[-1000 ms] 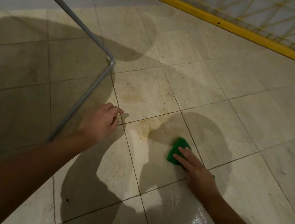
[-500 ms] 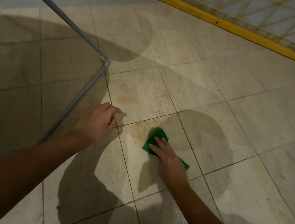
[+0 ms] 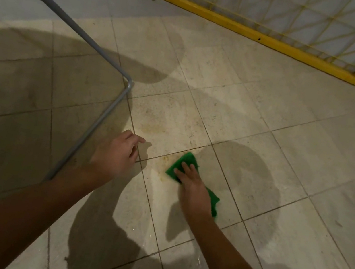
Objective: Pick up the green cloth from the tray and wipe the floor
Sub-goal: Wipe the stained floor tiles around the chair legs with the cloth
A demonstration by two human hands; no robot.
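Green cloth (image 3: 184,162) lies flat on the beige tiled floor (image 3: 286,152), pinned under the right hand (image 3: 193,187). The fingers (image 3: 186,168) are extended and pressed down on the cloth, not curled around it; one cloth corner projects ahead of the fingertips and another trails out beside the wrist. No tray is in view. The left hand (image 3: 118,153) holds nothing: it is loosely curled with its fingertips at the floor near a grout line (image 3: 156,157), apparently bracing, just beside the grey metal frame (image 3: 92,129).

Yellowish staining (image 3: 156,128) shows on the tile beyond the cloth and along the grout joint.

Hazards, as judged from this position:
- Flat-palm pressure alone retains the cloth; a fast stroke may let the hand slide off it, leaving the cloth bunched
- The trailing corner may fold under and reduce contact area
- A wide leftward stroke may bring the cloth against the left hand or the frame
- Wet tile may let the bracing hand slip
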